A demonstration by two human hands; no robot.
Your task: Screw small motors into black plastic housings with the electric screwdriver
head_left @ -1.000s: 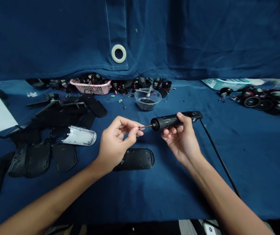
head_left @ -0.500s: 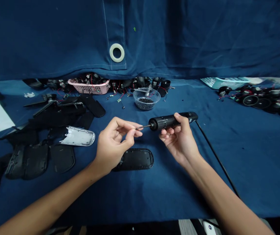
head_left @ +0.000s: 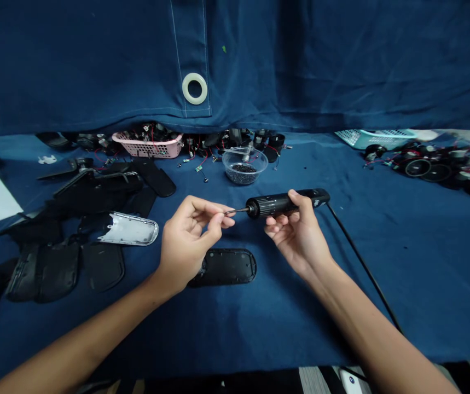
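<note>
Right hand point(head_left: 298, 232): wrapped closed around a corded black electric screwdriver point(head_left: 278, 205).
Left hand point(head_left: 187, 243): fingertips pinched at its bit point(head_left: 237, 210), anything held too small to tell.
Below: black plastic cover point(head_left: 222, 267).
Beyond: clear bowl point(head_left: 245, 166) of small dark screws point(head_left: 242, 174).

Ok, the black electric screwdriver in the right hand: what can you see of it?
The black electric screwdriver looks plastic, with a ridged collar behind a thin metal bit. It sits roughly level in the right hand, above the blue cloth. A black cord leaves its rear end. The bit's tip meets or nearly meets the left hand; contact unclear.
</note>
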